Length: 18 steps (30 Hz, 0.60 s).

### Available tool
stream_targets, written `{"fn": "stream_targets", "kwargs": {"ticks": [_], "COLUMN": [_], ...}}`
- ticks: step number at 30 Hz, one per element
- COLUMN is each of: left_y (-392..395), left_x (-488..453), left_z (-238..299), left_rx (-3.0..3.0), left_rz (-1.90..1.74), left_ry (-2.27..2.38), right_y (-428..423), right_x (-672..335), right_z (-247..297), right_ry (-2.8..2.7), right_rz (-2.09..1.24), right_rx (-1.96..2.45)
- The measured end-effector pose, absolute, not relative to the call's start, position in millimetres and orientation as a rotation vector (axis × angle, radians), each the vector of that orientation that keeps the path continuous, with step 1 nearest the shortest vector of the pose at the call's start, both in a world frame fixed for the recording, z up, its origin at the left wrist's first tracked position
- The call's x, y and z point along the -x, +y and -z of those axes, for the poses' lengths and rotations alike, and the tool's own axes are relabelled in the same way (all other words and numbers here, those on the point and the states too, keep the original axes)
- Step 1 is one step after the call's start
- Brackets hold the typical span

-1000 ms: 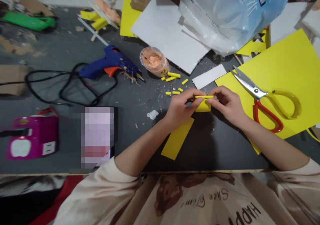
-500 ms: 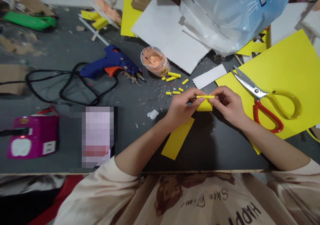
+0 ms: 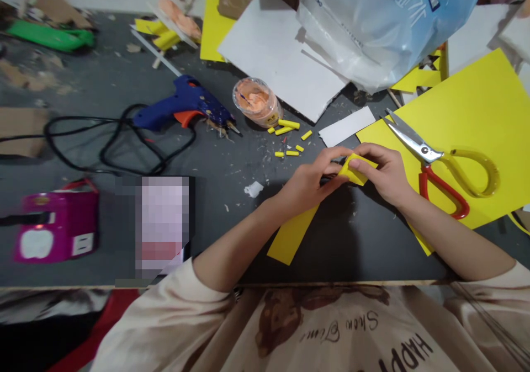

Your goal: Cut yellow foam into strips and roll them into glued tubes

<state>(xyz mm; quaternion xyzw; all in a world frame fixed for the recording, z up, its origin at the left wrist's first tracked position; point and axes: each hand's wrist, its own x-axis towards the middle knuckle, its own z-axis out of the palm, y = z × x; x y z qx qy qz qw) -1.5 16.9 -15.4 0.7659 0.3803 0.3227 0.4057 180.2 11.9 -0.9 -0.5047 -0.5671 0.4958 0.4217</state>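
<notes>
A small piece of yellow paper [image 3: 359,174] is pinched between my two hands above the dark table. My left hand [image 3: 311,180] grips its left edge with closed fingers. My right hand [image 3: 383,169] lays its thumb across the paper's face, with the fingers behind it. Partly under my left wrist lies a longer yellow paper strip [image 3: 293,234]. Several short rolled yellow paper tubes [image 3: 289,125] are scattered beyond my left hand. To the right, scissors [image 3: 430,154] with one yellow and one red handle rest open on a large yellow sheet [image 3: 476,118].
A blue glue gun [image 3: 186,101] with a looped black cord lies left of a tub of orange paste [image 3: 256,104]. A purple box [image 3: 56,223] and a blurred phone-like rectangle [image 3: 163,223] sit at the left. White boards [image 3: 281,52] and a plastic bag [image 3: 372,24] fill the back.
The yellow paper, earlier held level with a rolled upper edge, is now tilted with its flat face up. My right thumb has moved onto it, and my left hand has shifted slightly right.
</notes>
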Motion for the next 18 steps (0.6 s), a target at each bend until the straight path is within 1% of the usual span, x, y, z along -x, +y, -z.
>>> {"fn": "stream_targets", "kwargs": {"ticks": [6, 9, 12, 18], "left_y": [16.3, 16.4, 15.4, 11.9], "left_x": [3.3, 3.3, 3.4, 5.9], "left_z": [10.8, 11.7, 13.6, 16.7], "left_rx": [-1.981, -1.995, -2.002, -1.973], "left_rz": [-0.742, -0.753, -0.814, -0.912], "left_ry": [0.842, 0.749, 0.772, 0.968], "right_y": [13.8, 14.9, 14.7, 12.0], "right_x": [-183.9, -185.7, -186.3, -182.5], "right_z": [0.5, -0.6, -1.1, 4.0], "right_ry": [-1.445, -1.461, -1.418, -1.108], "right_rz": [-1.345, -1.392, -1.421, -1.808], "right_rx": [1.232, 1.215, 1.227, 1.045]}}
